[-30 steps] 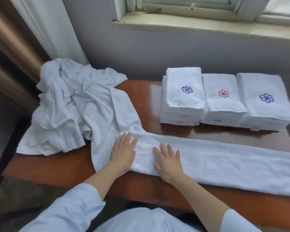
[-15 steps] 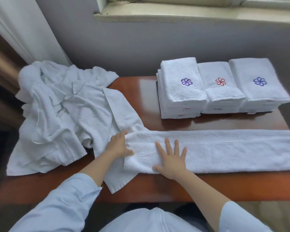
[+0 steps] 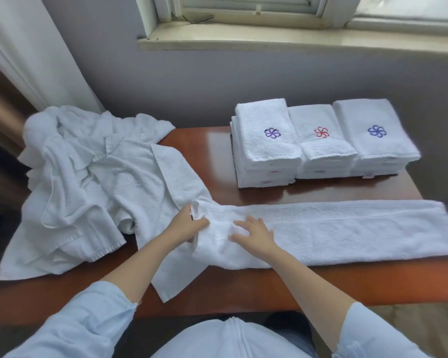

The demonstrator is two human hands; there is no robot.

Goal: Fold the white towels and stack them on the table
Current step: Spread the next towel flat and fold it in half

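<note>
Bare tabletop [image 3: 210, 151] open between crumpled towel heap [image 3: 88, 177] at left and three folded towel stacks [image 3: 321, 151] at back right, narrow bare strip before the stacks, long folded towel [image 3: 360, 228] spanning the right front, bare wood along the near edge, wall [image 3: 217, 86] close behind.

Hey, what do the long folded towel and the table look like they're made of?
Long folded towel: probably cotton terry, white, with a nubby looped pile and a flat woven band. Table: likely wood or veneer, reddish brown, glossy varnish that mirrors window light.
</note>
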